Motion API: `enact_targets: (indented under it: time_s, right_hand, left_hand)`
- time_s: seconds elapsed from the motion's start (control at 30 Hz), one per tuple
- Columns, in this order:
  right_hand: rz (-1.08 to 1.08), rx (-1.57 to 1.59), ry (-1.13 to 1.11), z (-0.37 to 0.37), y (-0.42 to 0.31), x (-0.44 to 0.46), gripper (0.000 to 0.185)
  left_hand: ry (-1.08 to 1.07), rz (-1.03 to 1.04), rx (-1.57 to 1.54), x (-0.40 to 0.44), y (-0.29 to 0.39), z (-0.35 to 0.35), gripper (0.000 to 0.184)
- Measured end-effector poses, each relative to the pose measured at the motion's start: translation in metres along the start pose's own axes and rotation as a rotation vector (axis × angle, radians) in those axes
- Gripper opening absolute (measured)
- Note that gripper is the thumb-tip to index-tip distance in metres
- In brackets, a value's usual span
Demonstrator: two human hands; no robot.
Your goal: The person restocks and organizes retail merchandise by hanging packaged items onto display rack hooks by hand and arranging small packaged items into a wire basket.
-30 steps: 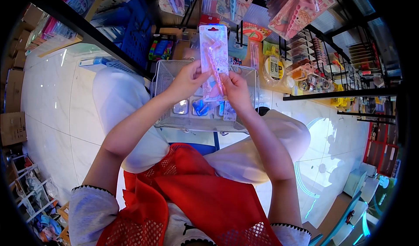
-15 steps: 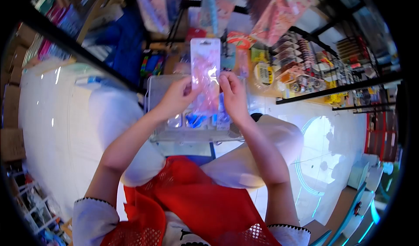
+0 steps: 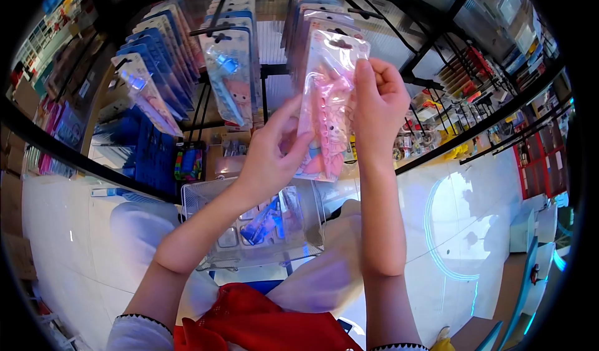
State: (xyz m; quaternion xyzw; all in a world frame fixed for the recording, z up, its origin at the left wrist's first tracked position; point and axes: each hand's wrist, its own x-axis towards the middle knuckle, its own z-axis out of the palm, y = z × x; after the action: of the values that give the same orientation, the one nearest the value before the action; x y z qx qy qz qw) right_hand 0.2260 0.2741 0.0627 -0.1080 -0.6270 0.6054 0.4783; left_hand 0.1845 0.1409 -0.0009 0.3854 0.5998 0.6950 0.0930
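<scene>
A clear blister pack (image 3: 332, 120) with a pink item and cartoon pictures on its card stands upright between my hands, just in front of a row of hanging packs (image 3: 312, 20). My left hand (image 3: 265, 154) is closed on its lower left edge, thumb across the front. With thumb and bent fingers, my right hand (image 3: 380, 105) pinches the upper right edge. The hole at the card's top lies close to the metal hooks; whether a hook passes through it I cannot tell. Similar packs with light blue items (image 3: 228, 80) hang to the left.
Below my hands a wire basket (image 3: 190, 211) holds several small packages, one with blue parts. A blue bin (image 3: 153, 151) stands at the left under the rack. The black rack bar (image 3: 480, 126) crosses at the right, with many small goods behind it.
Both hands have lifted the blister pack from above the basket up to the hanging packs. My right hand now grips higher on it. The view has tilted up, showing more of the rack.
</scene>
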Motion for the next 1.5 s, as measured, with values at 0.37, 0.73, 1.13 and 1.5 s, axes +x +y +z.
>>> enact_targets:
  time_s: [0.37,0.73,1.13,1.5]
  right_hand:
    - [-0.056,0.002,0.028,0.011,0.033,0.030,0.016]
    - [-0.097,-0.173,0.147,0.001,0.067,0.001,0.022]
    - [-0.080,0.095,-0.248,0.003,0.068,-0.020,0.065]
    - [-0.160,-0.034,-0.296,-0.005,0.075,-0.015,0.058]
  left_hand:
    - [0.077,0.019,0.101,0.034,-0.033,0.000,0.051]
    - [0.325,0.321,0.569,0.035,-0.041,-0.003,0.038]
    - [0.092,0.293,0.080,0.051,-0.037,0.030,0.070]
    - [0.137,0.391,0.180,0.045,-0.046,0.039,0.072]
